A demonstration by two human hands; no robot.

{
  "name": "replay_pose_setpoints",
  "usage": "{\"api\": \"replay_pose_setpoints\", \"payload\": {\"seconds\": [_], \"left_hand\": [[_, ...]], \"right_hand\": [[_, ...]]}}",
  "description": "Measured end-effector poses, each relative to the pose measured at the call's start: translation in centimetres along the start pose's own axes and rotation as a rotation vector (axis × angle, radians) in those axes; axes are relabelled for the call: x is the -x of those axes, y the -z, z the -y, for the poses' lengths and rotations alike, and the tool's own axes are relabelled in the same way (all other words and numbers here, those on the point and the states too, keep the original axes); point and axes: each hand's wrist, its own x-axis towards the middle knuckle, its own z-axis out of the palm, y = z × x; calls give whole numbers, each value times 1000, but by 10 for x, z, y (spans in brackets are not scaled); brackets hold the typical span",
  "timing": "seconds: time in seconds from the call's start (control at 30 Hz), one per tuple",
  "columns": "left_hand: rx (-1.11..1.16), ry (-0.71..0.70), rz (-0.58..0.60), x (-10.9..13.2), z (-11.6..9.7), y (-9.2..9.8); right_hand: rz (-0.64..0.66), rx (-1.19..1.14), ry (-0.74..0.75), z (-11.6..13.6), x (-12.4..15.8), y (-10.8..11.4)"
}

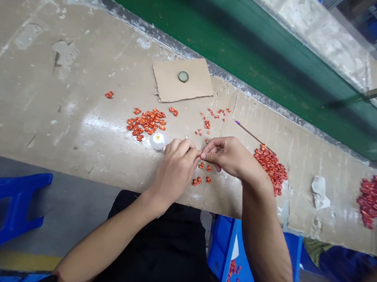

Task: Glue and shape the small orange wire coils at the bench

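Note:
My left hand [178, 166] and my right hand [227, 155] meet fingertip to fingertip over the workbench. Between them they pinch a small orange piece [200, 156], mostly hidden by the fingers. Just below lie several shiny orange pieces [209, 168]; beyond the fingertips, smaller red-orange bits [207, 124] are scattered. A round white container with a yellow tip [158, 141] stands left of my left hand. Further left is a loose heap of orange pieces [148, 120]. To the right of my right wrist rises a larger orange-red pile [271, 167].
A crimped bottle cap [183, 76] rests on a cardboard sheet [196, 88] at the back. A thin purple-tipped stick [248, 131] touches the large pile. Another red pile [374, 200] lies far right. Blue bins [222, 241] sit below the bench, a blue stool [17, 203] at left.

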Motion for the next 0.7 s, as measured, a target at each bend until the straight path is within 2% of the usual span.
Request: {"api": "replay_pose_setpoints", "payload": {"seconds": [0.13, 0.23, 0.37, 0.5, 0.7], "left_hand": [[1, -1, -10, 1, 0, 0], [-11, -7, -6, 1, -1, 1], [-10, -4, 0, 1, -1, 2], [-7, -5, -10, 1, 0, 1], [17, 16, -25, 2, -1, 1]], "right_hand": [[3, -31, 29, -6, 3, -3], [-107, -30, 124, -16, 11, -12], [-225, 124, 233, -21, 19, -20], [-226, 221, 296, -17, 20, -21], [-189, 215, 275, -12, 18, -17]]}}
